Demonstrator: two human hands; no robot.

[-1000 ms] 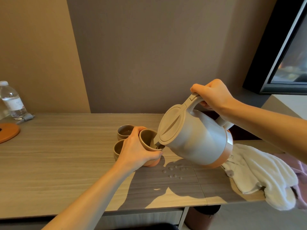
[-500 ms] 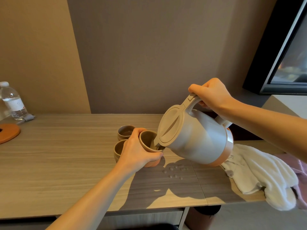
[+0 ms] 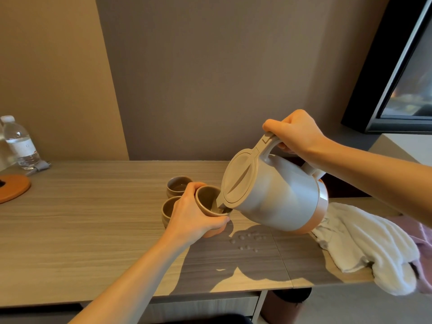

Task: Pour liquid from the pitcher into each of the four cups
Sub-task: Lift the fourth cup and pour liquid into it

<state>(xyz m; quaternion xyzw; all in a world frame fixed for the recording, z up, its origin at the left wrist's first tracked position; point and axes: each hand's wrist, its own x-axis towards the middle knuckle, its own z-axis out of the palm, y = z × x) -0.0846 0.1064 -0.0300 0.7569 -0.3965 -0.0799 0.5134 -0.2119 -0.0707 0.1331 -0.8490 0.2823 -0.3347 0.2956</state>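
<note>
Warm, moderately dim indoor light filling scene. Stronger light probably coming from right, near dark frame (image 3: 378, 66). Hard-edged shadow of pitcher (image 3: 275, 195) falling across table (image 3: 81, 230), bright patches glowing along front edge. Droplets (image 3: 247, 239) glinting faintly. Wide-angle lens bowing lines at edges. Water bottle (image 3: 19, 143) at far left rendering slightly soft. Centre reading sharp.

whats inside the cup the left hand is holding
A little liquid seems to pool low in the cup, under the pitcher spout. The spout hides the rest.
</note>
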